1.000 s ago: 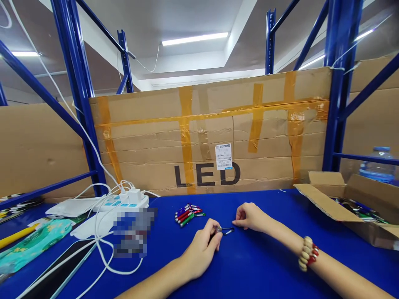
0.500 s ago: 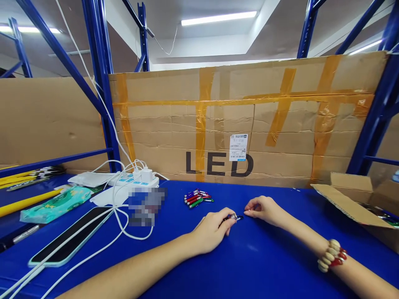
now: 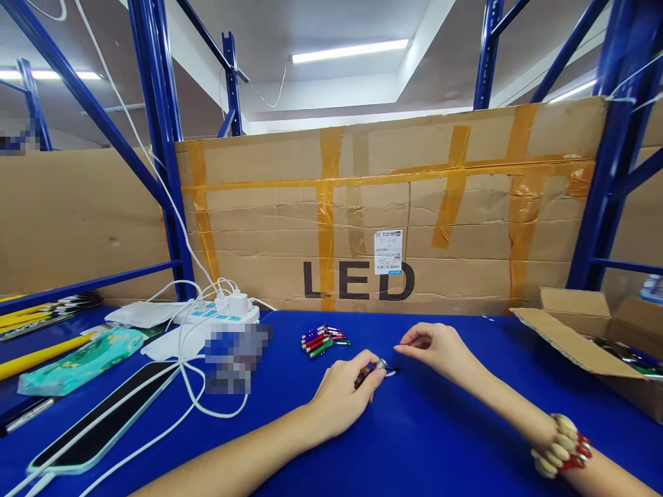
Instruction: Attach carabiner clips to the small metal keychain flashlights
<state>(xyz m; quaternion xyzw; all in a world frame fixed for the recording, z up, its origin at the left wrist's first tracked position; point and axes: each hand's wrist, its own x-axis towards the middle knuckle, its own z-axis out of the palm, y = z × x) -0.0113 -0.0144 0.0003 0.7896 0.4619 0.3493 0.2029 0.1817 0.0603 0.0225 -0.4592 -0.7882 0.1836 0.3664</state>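
Observation:
My left hand [image 3: 348, 390] is closed around a small dark tube with a shiny metal end and a small clip [image 3: 392, 371] sticking out past the fingertips. Most of the tube is hidden by the fingers. To its right, my right hand [image 3: 434, 347] is held just above the table, thumb and forefinger pinched together; anything between them is too small to make out. Beyond the left hand lies a little pile of metallic tubes [image 3: 322, 340] in purple, red and green, with clips on their ends.
The blue table [image 3: 445, 449] holds a phone [image 3: 103, 417], white cables and a power strip [image 3: 220, 314] at left, beside a teal packet [image 3: 83, 359]. An open cardboard box [image 3: 585, 345] stands at right. A large cardboard sheet [image 3: 280, 235] rises behind.
The view has tilted up and shifted slightly. My right hand has moved a little up from the clip. My left hand keeps its hold on the dark tube.

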